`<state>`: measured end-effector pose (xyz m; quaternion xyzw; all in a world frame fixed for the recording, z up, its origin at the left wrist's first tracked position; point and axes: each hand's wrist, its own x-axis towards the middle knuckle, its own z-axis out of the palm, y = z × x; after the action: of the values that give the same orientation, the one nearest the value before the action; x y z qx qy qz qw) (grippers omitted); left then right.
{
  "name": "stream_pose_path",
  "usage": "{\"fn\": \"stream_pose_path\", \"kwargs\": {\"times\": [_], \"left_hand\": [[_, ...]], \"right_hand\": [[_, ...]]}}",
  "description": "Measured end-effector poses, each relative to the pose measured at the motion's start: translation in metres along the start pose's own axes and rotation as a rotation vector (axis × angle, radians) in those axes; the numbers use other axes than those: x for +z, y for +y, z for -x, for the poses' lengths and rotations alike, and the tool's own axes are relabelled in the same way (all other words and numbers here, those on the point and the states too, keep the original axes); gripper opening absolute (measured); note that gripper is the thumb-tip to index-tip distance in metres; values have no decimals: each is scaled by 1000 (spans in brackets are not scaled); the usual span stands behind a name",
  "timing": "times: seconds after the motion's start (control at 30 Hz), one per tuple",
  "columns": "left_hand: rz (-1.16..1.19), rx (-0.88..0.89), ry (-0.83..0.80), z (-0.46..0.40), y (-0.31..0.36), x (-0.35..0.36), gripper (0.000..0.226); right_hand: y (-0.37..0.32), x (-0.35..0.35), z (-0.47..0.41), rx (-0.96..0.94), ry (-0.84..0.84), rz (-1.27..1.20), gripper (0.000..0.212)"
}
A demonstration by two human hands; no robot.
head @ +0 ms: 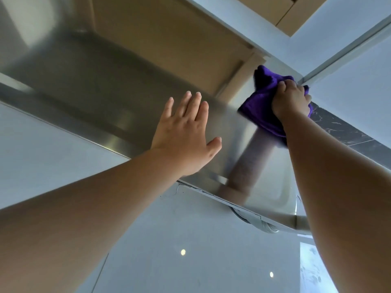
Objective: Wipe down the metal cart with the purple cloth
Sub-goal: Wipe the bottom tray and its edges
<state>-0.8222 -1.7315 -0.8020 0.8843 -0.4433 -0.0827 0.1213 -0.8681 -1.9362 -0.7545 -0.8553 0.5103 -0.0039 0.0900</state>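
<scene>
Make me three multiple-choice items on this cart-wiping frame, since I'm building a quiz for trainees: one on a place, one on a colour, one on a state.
1. Where does the purple cloth lie?
A. At the far right end of the metal cart
B. On the floor
C. Under the left hand

2. What colour is the cloth?
A. Yellow
B. Purple
C. White

3. How does the left hand lie?
A. Curled round the cloth
B. Clenched in a fist
C. Fingers straight, flat on the cart top

Answers:
1. A, since the cloth is bunched at the cart's far right end under the right hand.
2. B, since the fabric is deep purple against the grey metal.
3. C, since the fingers are spread straight over the steel and hold nothing, while the right hand grips the cloth.
</scene>
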Motion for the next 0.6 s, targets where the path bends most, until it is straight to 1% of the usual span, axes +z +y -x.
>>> {"fn": "stream_pose_path", "kwargs": {"times": [0.1,0.2,0.33,0.47,0.6], "left_hand": [[1,0,-1,-1,2,1,77],[-5,-10,-2,-3,4,2,78],[-20,-10,-8,-1,5,4,79],[-18,-10,2,1,5,3,79],[-16,-6,-1,3,7,3,78]], "right_hand": [[-6,-15,16,7,-38,-20,44],[6,-13,15,69,8,-23,47],[35,2,11,153,41,6,58],[52,8,22,219,30,18,68],[57,14,44,275,55,-12,64]]}}
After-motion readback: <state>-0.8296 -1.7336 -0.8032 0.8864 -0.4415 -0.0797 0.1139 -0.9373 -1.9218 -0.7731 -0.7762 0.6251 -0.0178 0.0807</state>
